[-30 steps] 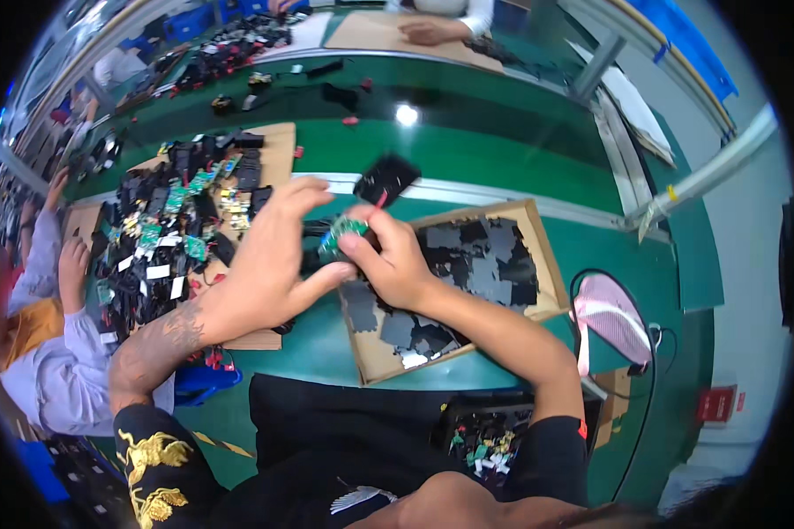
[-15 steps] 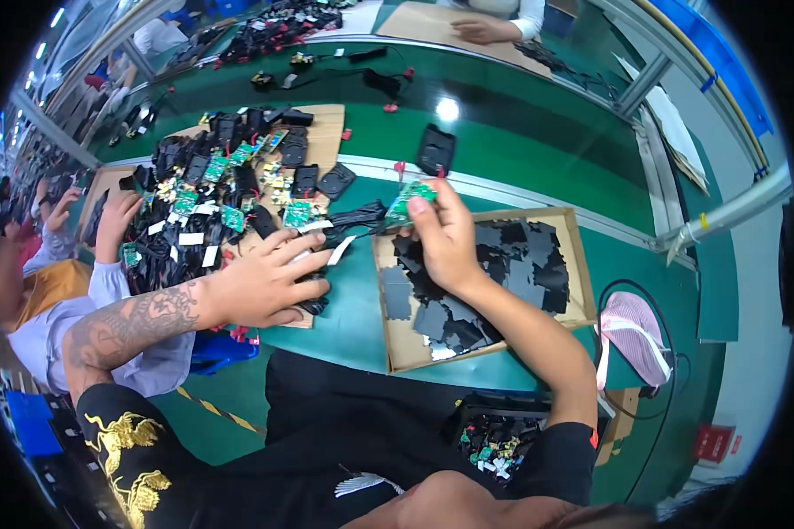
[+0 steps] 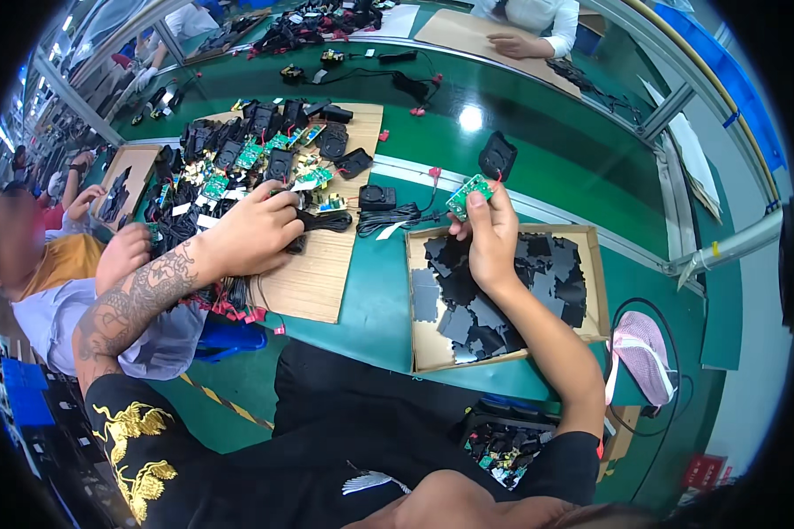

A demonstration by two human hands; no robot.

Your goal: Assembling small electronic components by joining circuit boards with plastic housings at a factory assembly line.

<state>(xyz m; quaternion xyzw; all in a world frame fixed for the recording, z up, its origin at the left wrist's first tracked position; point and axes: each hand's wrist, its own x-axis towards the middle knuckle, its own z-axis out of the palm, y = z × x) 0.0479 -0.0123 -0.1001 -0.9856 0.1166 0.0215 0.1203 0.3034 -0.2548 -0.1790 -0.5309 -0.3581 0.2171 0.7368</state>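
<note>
In my right hand (image 3: 492, 236) I pinch a green circuit board (image 3: 468, 196) between thumb and fingers, above the far edge of a shallow cardboard tray (image 3: 417, 353). Red wires join the board to a black plastic housing (image 3: 498, 156) just beyond it. My left hand (image 3: 258, 231) reaches over a pile of black adapter housings, boards and cables (image 3: 205, 204); its fingers are curled down, and what they grip is mostly hidden. Between the hands lies a black adapter (image 3: 377, 197) with a coiled black cable (image 3: 388, 218).
Cut black sheets (image 3: 476, 304) fill the tray. A wooden board (image 3: 313, 295) lies under the pile. At right rests a pink-and-white mesh cap (image 3: 637, 357) by a black cable. A metal rail (image 3: 415, 170) crosses the bench. Co-workers sit at left and across the bench.
My left hand has moved left and away from me onto the pile, its spread fingers now curled. The circuit board has turned in my right hand, and the housing has tilted. The view has shifted.
</note>
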